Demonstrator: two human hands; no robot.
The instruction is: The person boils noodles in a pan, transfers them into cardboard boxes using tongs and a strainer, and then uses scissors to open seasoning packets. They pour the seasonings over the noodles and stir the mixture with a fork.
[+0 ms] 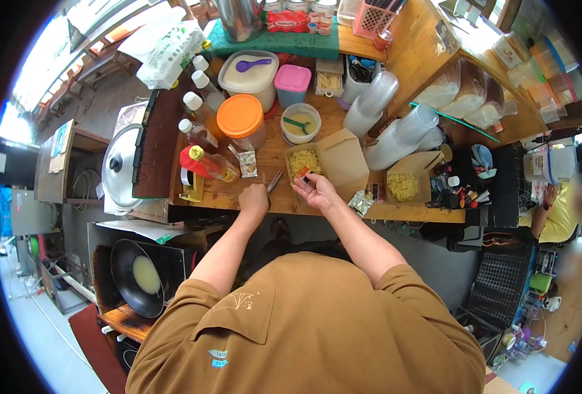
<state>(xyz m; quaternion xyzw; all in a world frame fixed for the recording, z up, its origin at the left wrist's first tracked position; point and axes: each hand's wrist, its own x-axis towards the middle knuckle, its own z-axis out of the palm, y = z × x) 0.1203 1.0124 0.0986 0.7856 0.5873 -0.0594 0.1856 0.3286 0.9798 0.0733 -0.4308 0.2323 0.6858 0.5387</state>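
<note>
A pair of scissors (275, 180) is in my left hand (254, 202), whose fingers are closed round the handles near the table's front edge. My right hand (316, 192) is palm up and pinches a small orange and dark sachet (305, 173). Just beyond it, an open cardboard box (335, 157) holds yellow noodles (303, 161). A second box (429, 172) with noodles stands to the right. One silver packet (360, 203) lies by my right wrist, and another silver packet (247, 164) lies beyond my left hand.
Bottles (206, 113), an orange-lidded tub (240, 117) and a bowl with a green spoon (301, 123) stand behind. Stacked plastic cups (396, 141) are at the right. A wok (139, 278) with pale batter sits lower left. A person in yellow (560, 213) is at the far right.
</note>
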